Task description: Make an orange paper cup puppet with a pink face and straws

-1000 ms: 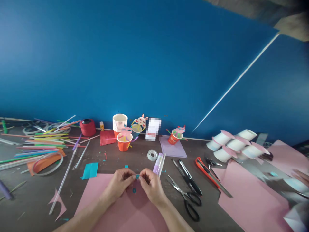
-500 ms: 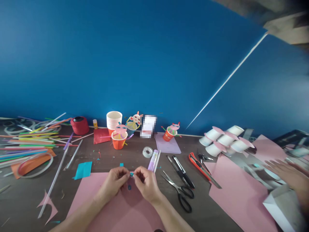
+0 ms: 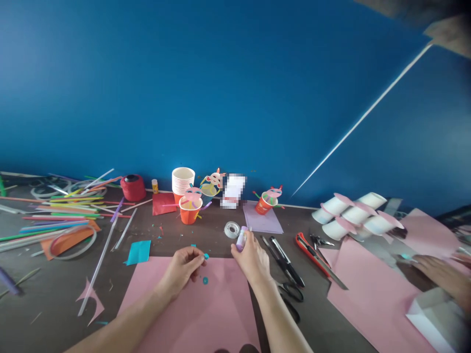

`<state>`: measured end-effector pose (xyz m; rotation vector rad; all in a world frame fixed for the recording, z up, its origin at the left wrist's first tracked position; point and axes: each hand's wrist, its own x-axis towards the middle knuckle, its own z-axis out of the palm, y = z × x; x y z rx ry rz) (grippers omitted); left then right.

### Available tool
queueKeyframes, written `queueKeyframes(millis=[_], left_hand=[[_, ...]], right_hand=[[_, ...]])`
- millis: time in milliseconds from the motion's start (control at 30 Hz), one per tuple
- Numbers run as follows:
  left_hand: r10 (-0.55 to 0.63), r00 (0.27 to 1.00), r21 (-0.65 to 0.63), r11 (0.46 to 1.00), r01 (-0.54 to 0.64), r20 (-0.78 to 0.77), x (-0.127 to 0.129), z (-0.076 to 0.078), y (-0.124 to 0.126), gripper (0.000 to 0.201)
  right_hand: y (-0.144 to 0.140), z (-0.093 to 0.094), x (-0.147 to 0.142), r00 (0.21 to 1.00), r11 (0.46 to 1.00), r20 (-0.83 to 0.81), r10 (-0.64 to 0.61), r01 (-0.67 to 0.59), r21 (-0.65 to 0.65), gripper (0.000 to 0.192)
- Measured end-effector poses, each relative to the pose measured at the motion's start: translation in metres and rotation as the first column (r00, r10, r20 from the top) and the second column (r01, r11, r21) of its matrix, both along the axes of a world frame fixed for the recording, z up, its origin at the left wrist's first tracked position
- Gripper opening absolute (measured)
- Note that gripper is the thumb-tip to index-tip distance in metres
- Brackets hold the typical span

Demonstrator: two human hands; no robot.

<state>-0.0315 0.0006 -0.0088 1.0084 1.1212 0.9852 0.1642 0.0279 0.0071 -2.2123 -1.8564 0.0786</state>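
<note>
The right hand has left the teal paper piece and grips the lilac glue stick beside the tape roll, so the left hand alone pinches the piece near the pink sheet's far edge. Another teal bit lies on the sheet; a blue wall backs the dark tabletop.

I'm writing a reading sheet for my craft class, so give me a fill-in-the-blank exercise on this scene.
1. The ____ hand pinches a small teal piece.
2. The right hand grips a lilac tube, beside a white roll of ____.
3. The large sheet nearest these hands is coloured ____.

Missing words: left; tape; pink.
</note>
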Motion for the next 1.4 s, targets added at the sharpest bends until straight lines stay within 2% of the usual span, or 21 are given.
queueKeyframes(millis=[167, 367, 433, 500, 533, 567, 633, 667, 700, 733, 767, 833, 900, 967, 1067, 1133, 1200, 1267, 1333, 1367, 1400], left_hand=[[-0.018, 0.999, -0.007, 1.0, 0.018, 0.03, -0.002, -0.005, 0.0, 0.024], [-0.042, 0.999, 0.009, 0.999, 0.042, -0.002, -0.002, -0.004, 0.0, 0.023], [-0.051, 0.999, 0.004, 0.999, 0.051, -0.018, -0.003, -0.004, -0.001, 0.024], [-0.066, 0.998, -0.004, 0.998, 0.066, -0.008, -0.004, -0.003, -0.001, 0.024], [-0.071, 0.997, -0.001, 0.997, 0.071, 0.013, -0.004, -0.002, -0.001, 0.024], [-0.07, 0.997, 0.011, 0.998, 0.07, 0.044, -0.004, 0.0, -0.002, 0.023], [-0.031, 0.993, 0.054, 0.998, 0.025, 0.118, -0.003, 0.005, -0.003, 0.022], [0.005, 0.987, 0.076, 0.997, -0.017, 0.159, -0.002, 0.009, -0.004, 0.021], [0.049, 0.979, 0.088, 0.994, -0.068, 0.2, -0.001, 0.012, -0.005, 0.021], [0.096, 0.965, 0.086, 0.989, -0.12, 0.242, 0.001, 0.014, -0.006, 0.02], [0.133, 0.948, 0.072, 0.985, -0.16, 0.288, 0.002, 0.016, -0.007, 0.02], [0.2, 0.901, 0.024, 0.974, -0.226, 0.385, 0.004, 0.018, -0.008, 0.019], [0.242, 0.858, -0.041, 0.967, -0.251, 0.453, 0.005, 0.017, -0.009, 0.017], [0.257, 0.837, -0.098, 0.966, -0.24, 0.484, 0.004, 0.014, -0.009, 0.016], [0.259, 0.841, -0.129, 0.966, -0.224, 0.476, 0.003, 0.012, -0.008, 0.019], [0.258, 0.86, -0.127, 0.966, -0.225, 0.44, 0.005, 0.013, -0.009, 0.02], [0.254, 0.884, -0.125, 0.967, -0.223, 0.393, 0.008, 0.016, -0.01, 0.02], [0.25, 0.9, -0.121, 0.968, -0.22, 0.356, 0.012, 0.019, -0.012, 0.022], [0.234, 0.907, -0.112, 0.972, -0.208, 0.35, 0.014, 0.021, -0.013, 0.024], [0.229, 0.908, -0.106, 0.973, -0.204, 0.352, 0.013, 0.021, -0.013, 0.024], [0.235, 0.907, -0.105, 0.972, -0.211, 0.35, 0.012, 0.022, -0.011, 0.024]], right_hand=[[-0.003, 0.007, 0.007, 0.999, 0.997, 0.015, -0.034, 0.035, -0.069, 0.048], [-0.003, 0.004, 0.004, 1.0, 0.999, 0.014, 0.019, -0.019, -0.042, 0.052], [-0.001, 0.003, 0.005, 0.998, 1.0, -0.059, 0.006, -0.007, -0.013, 0.048], [-0.001, 0.004, 0.007, 0.962, 0.999, -0.273, -0.005, 0.018, 0.043, 0.043], [-0.002, 0.005, 0.007, 0.9, 0.998, -0.435, 0.01, 0.02, 0.066, 0.042], [-0.004, 0.006, 0.006, 0.794, 0.997, -0.606, 0.04, 0.011, 0.08, 0.042], [-0.01, 0.008, -0.001, 0.48, 0.994, -0.87, 0.113, -0.064, 0.094, 0.044], [-0.014, 0.008, -0.008, 0.331, 0.988, -0.934, 0.136, -0.11, 0.105, 0.044], [-0.019, 0.008, -0.016, 0.222, 0.981, -0.964, 0.148, -0.159, 0.114, 0.042], [-0.023, 0.008, -0.025, 0.167, 0.973, -0.973, 0.161, -0.192, 0.128, 0.039], [-0.028, 0.007, -0.035, 0.163, 0.964, -0.97, 0.181, -0.223, 0.142, 0.034], [-0.037, 0.005, -0.053, 0.282, 0.937, -0.913, 0.294, -0.274, 0.217, 0.022], [-0.045, 0.004, -0.065, 0.439, 0.871, -0.763, 0.474, -0.362, 0.333, 0.014], [-0.052, 0.004, -0.071, 0.515, 0.764, -0.571, 0.639, -0.508, 0.397, 0.009], [-0.058, 0.006, -0.071, 0.457, 0.544, -0.301, 0.837, -0.751, 0.374, 0.015], [-0.059, 0.008, -0.068, 0.38, 0.395, -0.116, 0.917, -0.833, 0.387, 0.021], [-0.059, 0.01, -0.065, 0.338, 0.293, 0.032, 0.941, -0.854, 0.429, 0.026], [-0.059, 0.012, -0.062, 0.327, 0.235, 0.123, 0.937, -0.851, 0.47, 0.03], [-0.062, 0.012, -0.058, 0.316, 0.203, 0.157, 0.936, -0.846, 0.493, 0.032], [-0.066, 0.011, -0.056, 0.32, 0.206, 0.151, 0.935, -0.839, 0.503, 0.031], [-0.071, 0.01, -0.054, 0.343, 0.236, 0.12, 0.932, -0.823, 0.517, 0.03]])
